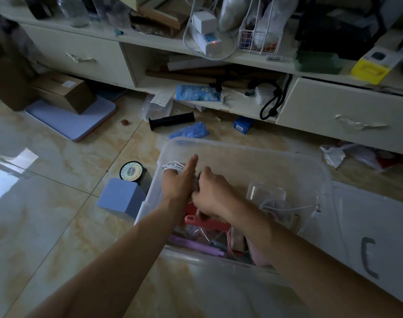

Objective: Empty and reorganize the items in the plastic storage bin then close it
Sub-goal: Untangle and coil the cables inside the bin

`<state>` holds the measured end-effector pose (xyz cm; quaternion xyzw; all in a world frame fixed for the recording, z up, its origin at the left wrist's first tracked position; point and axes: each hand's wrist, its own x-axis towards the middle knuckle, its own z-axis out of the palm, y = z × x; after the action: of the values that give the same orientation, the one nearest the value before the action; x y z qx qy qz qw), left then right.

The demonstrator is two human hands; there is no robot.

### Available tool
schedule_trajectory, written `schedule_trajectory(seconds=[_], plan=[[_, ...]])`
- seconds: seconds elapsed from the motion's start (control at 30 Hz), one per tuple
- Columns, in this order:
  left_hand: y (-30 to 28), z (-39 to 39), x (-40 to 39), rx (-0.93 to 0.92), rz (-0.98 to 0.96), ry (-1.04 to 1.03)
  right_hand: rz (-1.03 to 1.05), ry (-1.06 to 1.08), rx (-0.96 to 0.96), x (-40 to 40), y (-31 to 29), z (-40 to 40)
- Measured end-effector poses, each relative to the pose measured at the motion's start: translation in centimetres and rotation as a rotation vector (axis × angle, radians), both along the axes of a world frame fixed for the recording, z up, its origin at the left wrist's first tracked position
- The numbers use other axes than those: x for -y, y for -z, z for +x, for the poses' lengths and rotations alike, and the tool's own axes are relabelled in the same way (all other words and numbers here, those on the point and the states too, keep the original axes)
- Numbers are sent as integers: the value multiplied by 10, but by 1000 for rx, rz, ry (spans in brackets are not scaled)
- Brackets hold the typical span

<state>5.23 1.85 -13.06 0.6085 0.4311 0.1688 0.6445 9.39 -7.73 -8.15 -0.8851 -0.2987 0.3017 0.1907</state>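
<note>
Storage bin on floor, before cabinet; lid right of bin; box and round tin left of bin

Clear plastic bin; glossy marbled floor tiles; brown cardboard box.

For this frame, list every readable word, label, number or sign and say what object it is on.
Nothing reads with certainty.
Round black tin lid beside the bin: ring of lettering around a blue-green logo, too small to read.
Blue packet on the low shelf: cartoon print, text too blurred.
Small blue box on the floor: white barcode label, unreadable.
Small tag on the shelf edge under the wire rack: blurred script.
Cardboard box: white sticker, illegible.
</note>
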Motion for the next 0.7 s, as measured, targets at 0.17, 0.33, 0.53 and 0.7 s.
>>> schedule_trajectory(seconds=[0.17,0.33,0.53,0.7], plan=[[-10,-3,-12,71,-320,-15,204,-55,-35,4,-5,8],[-14,-6,-17,131,-530,47,448,-124,104,13,8,15],[-13,-3,-6,126,-663,15,456,-127,690,12,34,2],[-17,1,4,143,-748,53,467,-51,444,9,49,-8]])
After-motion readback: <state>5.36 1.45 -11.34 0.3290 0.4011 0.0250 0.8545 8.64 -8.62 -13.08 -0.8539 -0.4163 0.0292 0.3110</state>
